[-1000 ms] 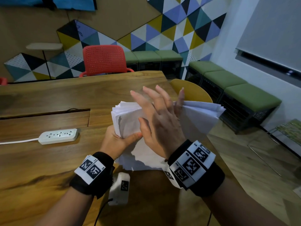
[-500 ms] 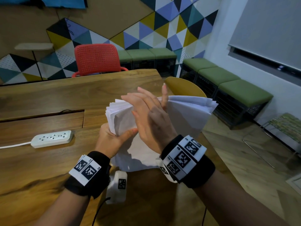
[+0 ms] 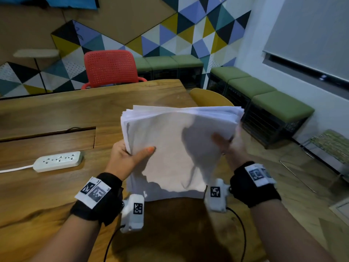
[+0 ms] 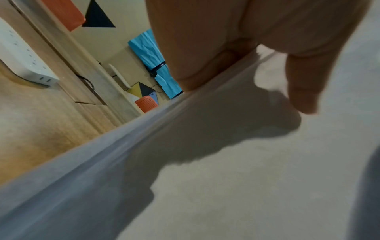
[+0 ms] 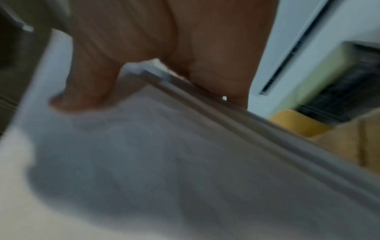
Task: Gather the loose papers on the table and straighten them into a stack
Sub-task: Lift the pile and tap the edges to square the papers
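Note:
A thick stack of white papers [image 3: 170, 148] stands on its lower edge on the wooden table [image 3: 47, 114], held upright between both hands. My left hand [image 3: 130, 156] grips the stack's left edge, thumb across the front sheet and fingers hidden behind. My right hand [image 3: 226, 142] grips the right edge, thumb on the front; it is blurred. The upper edges of the sheets look slightly uneven. In the left wrist view the papers [image 4: 226, 162] fill the frame under my thumb [image 4: 302, 84]. In the right wrist view the papers [image 5: 164, 162] are pinched between my thumb and fingers.
A white power strip [image 3: 58, 160] with its cord lies on the table to the left, beside a recessed cable hatch [image 3: 47, 140]. A red chair [image 3: 111, 68] stands at the far side, a yellow chair [image 3: 209, 97] at the right edge. Green benches [image 3: 264, 95] line the wall.
My right hand left the front of the stack, where its open fingers lay, and now grips the right edge. The fanned sheets have closed up and the stack stands squarer.

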Motion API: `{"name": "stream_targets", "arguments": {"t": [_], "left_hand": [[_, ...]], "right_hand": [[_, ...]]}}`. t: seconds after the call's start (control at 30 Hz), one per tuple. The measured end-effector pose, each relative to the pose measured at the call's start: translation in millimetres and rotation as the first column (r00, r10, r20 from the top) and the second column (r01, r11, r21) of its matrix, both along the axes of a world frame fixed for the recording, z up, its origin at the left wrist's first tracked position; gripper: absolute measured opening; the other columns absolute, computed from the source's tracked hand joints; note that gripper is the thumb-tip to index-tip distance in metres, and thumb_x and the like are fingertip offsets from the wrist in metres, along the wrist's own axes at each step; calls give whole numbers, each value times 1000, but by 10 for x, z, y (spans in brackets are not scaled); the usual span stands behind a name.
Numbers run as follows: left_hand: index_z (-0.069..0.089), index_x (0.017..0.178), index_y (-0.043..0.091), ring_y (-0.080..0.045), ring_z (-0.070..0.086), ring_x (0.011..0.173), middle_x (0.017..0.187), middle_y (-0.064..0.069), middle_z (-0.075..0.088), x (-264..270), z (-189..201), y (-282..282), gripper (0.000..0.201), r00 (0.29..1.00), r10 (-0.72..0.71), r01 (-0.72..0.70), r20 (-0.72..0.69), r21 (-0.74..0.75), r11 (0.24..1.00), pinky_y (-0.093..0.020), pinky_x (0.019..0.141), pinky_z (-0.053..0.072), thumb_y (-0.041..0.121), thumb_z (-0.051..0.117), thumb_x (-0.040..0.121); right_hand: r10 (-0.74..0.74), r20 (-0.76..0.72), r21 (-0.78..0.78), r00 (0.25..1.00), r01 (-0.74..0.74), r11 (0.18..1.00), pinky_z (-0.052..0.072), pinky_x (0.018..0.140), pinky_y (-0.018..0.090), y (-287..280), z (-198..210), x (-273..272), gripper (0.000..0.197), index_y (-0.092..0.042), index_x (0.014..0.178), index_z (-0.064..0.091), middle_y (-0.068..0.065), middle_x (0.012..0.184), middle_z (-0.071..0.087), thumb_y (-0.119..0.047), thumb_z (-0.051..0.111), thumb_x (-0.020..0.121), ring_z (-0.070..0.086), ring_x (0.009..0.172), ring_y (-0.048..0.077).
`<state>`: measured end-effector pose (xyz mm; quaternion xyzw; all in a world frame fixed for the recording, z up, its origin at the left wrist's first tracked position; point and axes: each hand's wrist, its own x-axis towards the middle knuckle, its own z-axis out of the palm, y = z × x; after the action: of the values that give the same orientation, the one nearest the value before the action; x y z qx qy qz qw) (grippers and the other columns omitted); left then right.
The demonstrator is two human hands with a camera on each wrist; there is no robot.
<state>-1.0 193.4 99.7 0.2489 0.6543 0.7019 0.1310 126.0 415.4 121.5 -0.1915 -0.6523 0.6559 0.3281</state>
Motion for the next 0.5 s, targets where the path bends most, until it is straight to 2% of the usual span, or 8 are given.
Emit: {"name": "stream_targets", "arguments": {"t": [0.07,0.17,0.23,0.3,0.37,0.4,0.43,0.5], "left_hand": [[62,84,25,4,67,69,72,9,70,-8,-14,30,30,1000,7,-7,-7,-58,998,-11,57,50,2,76,69],[62,76,20,-7,62,65,75,1,64,1,46,80,17,987,108,-122,-115,-114,986,-20,59,50,6,70,76],[62,75,17,-4,63,62,74,-1,63,-1,97,71,14,975,160,-170,-151,-52,984,-14,55,51,7,70,76],[63,88,18,2,67,71,84,2,67,8,72,-2,26,991,116,-117,-64,-5,993,-14,60,54,11,78,68],[62,103,18,-3,69,84,94,4,70,29,-56,-62,55,996,72,-69,60,-44,997,-19,66,56,20,86,54],[62,104,15,-8,69,84,95,3,70,72,-120,-57,56,994,69,-60,90,-102,993,-23,68,55,21,87,54],[64,99,11,-12,69,80,90,1,70,124,-171,-26,46,993,81,-69,80,-145,987,-26,67,54,17,85,58],[66,80,11,-13,65,65,70,4,70,188,-204,80,16,988,151,-146,25,-146,979,-26,62,53,8,77,69]], "right_hand": [[30,165,-4,986,-30,1000,52,57,22,-48,-114,-56,63,-10,111,56,-10,81,72,-14,84,55,65,79,9],[-28,204,79,979,12,997,54,56,24,-155,-134,-78,23,-2,93,65,10,86,67,-5,73,71,60,83,24],[-52,107,90,993,42,995,53,61,27,-131,-113,-37,15,-12,83,65,2,80,69,-11,74,71,63,77,20],[-21,51,63,998,18,998,54,61,21,-102,-171,47,26,-24,84,63,-10,73,73,-18,79,64,66,73,8],[-2,125,11,992,1,1000,54,65,24,-84,-331,110,41,-28,91,61,-10,80,73,-20,82,57,67,79,10],[-7,181,-1,983,8,1000,54,67,30,-100,-414,119,41,-27,90,60,-7,83,71,-17,83,58,66,81,16],[-22,220,13,975,20,1000,52,68,34,-132,-485,108,35,-23,86,60,-1,84,69,-17,83,60,64,79,18],[-39,207,57,978,27,998,47,60,30,-233,-505,86,24,-13,79,62,8,75,64,-24,75,62,60,64,10]]}}
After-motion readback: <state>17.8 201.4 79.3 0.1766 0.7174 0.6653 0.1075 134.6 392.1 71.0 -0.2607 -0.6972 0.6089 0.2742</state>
